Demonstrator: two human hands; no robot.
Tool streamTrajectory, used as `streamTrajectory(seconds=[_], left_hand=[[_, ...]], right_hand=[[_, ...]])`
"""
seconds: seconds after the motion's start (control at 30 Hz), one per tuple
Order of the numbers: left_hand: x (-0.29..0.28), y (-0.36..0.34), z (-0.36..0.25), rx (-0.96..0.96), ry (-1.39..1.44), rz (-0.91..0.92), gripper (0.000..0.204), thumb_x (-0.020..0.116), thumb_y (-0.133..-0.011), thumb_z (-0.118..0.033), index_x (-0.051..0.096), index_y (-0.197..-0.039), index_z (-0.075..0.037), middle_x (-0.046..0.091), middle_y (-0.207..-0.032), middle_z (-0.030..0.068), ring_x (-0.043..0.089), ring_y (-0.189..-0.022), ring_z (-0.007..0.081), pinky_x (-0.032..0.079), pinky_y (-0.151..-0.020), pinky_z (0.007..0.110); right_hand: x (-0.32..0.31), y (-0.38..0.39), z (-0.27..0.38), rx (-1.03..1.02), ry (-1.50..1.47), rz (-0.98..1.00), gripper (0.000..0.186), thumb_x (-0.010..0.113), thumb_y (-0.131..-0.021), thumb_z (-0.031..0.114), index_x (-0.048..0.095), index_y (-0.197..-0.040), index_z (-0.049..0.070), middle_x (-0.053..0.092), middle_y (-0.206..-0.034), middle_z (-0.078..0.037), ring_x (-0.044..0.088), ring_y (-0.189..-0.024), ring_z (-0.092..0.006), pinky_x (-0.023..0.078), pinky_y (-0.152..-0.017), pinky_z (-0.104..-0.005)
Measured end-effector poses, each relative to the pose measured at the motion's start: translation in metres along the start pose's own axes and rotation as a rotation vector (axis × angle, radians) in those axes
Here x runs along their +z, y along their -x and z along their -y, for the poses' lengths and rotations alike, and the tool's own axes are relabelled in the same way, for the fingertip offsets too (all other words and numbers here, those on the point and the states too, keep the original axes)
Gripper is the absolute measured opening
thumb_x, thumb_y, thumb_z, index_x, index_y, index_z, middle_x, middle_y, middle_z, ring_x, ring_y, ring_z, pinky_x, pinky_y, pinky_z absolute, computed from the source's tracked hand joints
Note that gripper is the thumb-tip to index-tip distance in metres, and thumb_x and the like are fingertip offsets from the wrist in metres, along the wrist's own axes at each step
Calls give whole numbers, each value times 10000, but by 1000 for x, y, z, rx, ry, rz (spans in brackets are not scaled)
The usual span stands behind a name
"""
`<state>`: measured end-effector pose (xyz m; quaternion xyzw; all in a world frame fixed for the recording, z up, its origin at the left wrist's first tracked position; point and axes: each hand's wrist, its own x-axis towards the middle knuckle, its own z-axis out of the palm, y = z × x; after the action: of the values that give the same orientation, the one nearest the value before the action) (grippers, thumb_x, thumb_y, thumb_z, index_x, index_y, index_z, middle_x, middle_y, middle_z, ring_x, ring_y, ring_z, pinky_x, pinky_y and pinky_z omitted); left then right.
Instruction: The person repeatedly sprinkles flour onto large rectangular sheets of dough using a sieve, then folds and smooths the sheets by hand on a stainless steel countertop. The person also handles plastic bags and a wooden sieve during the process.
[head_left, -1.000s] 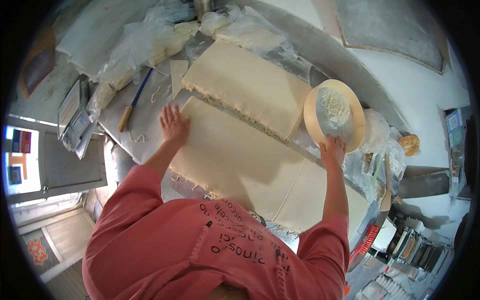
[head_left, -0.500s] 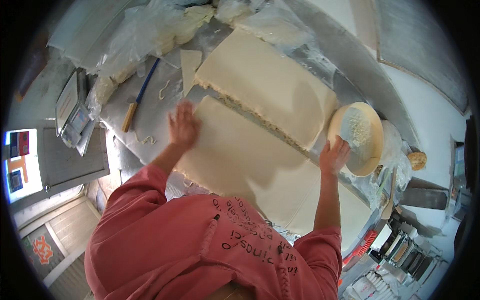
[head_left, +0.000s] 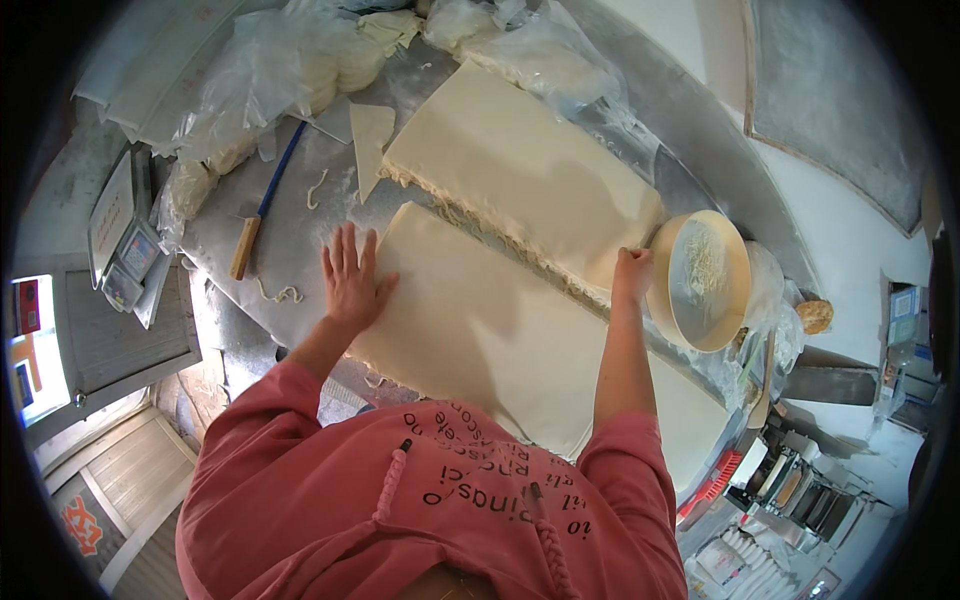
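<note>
The near dough slab (head_left: 470, 310) lies flat on the worktop (head_left: 230, 200), right in front of the person, and the far dough slab (head_left: 520, 160) sits just beyond it, with a narrow gap full of ragged strands between them. If the two get nudged together, I'd expect those loose edges to stick or tangle.

The left hand (head_left: 353, 285) is spread wide with nothing in its grip, the thumb over the left end of the near slab; from here I can't tell whether it is pressing. A hard push there could dent or skew the soft end. The right hand (head_left: 633, 272) has its fingers curled in at the right end of the far slab; I can't see whether they pinch any dough. If they do, a sharp tug might tear or stretch that corner.

Just right of that hand stands the round sieve (head_left: 733, 275), with pale shreds (head_left: 705, 262) inside. A careless swing of the wrist could tip it and spill them.

Farther left, the blue tool with a wooden handle (head_left: 243, 248) lies close to the worktop's near edge, where a sleeve could knock it off.
</note>
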<state>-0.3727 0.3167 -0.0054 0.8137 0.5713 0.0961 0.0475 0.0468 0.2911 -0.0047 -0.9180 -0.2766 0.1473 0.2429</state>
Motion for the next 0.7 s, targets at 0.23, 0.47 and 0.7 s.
streamTrajectory(seconds=[0.23, 0.47, 0.7], left_hand=[[14, -60, -113, -274, 1603, 858, 294, 616, -844, -254, 570, -1002, -11, 622, -868, 65, 607, -798, 186, 507, -734, 321], [121, -126, -125, -500, 2771, 1228, 551, 448, -899, -445, 423, -1181, 28, 520, -1151, 200, 505, -1086, 333, 347, -1007, 436], [6, -187, -20, -807, 2176, -91, 266, 549, -870, -163, 504, -1067, 11, 588, -996, 102, 601, -883, 231, 517, -774, 365]], right_hand=[[40, -17, -24, 293, -683, 69, 359, 624, -744, 198, 474, -1006, 5, 548, -1038, -163, 571, -888, -319, 452, -744, -445], [-44, -38, 80, 174, -1064, 264, 259, 578, -824, 178, 507, -1062, 104, 562, -1065, -85, 557, -960, -274, 464, -768, -427], [-144, 84, 92, -3, -1165, 64, 361, 539, -872, 185, 474, -1178, 5, 570, -1082, -124, 571, -986, -220, 484, -803, -343]])
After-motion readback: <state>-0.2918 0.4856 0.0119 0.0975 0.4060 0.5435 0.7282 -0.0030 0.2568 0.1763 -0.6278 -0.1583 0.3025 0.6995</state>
